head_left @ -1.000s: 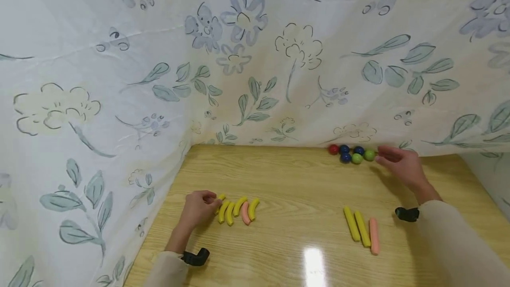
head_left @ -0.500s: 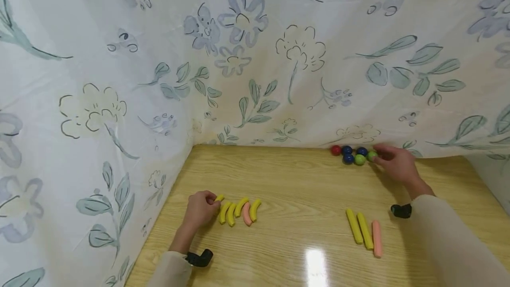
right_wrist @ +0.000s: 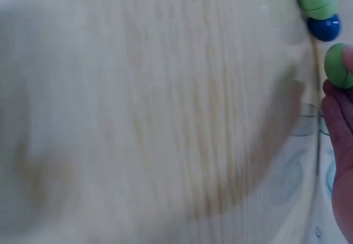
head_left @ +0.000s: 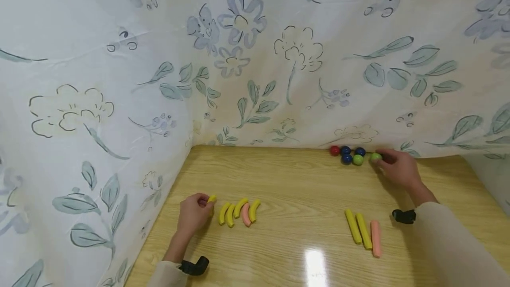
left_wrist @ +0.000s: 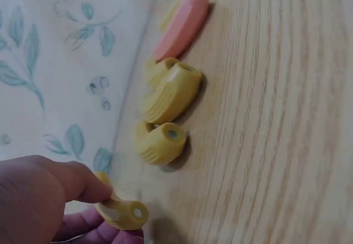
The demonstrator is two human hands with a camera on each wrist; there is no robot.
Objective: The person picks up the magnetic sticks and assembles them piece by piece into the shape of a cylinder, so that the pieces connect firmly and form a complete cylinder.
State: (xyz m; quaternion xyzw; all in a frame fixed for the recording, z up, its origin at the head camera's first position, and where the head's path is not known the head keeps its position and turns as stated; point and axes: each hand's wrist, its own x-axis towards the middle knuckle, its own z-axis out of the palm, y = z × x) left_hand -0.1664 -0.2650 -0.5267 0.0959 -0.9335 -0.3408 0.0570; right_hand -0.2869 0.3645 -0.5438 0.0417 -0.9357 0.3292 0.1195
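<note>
My left hand (head_left: 193,216) pinches a curved yellow magnetic rod (left_wrist: 126,213) between thumb and fingers, and a small round metal spot shows on the rod's end. Right of that hand lies a row of curved rods, several yellow (head_left: 229,215) and one pink (head_left: 246,214). Far back on the right, my right hand (head_left: 403,171) holds a green ball (right_wrist: 337,67) between thumb and fingertips. Just left of this ball are another green ball (head_left: 357,160), several blue balls (head_left: 346,159) and a red ball (head_left: 334,150), grouped close together.
Two straight yellow rods (head_left: 352,226) and a straight pink rod (head_left: 376,238) lie at the front right of the wooden table (head_left: 287,185). A flowered cloth (head_left: 255,56) hangs along the table's back and left sides, close behind the balls.
The left hand has taken the leftmost yellow curved rod and drawn it left, away from the row. The right hand has closed on the rightmost green ball and shifted it slightly right.
</note>
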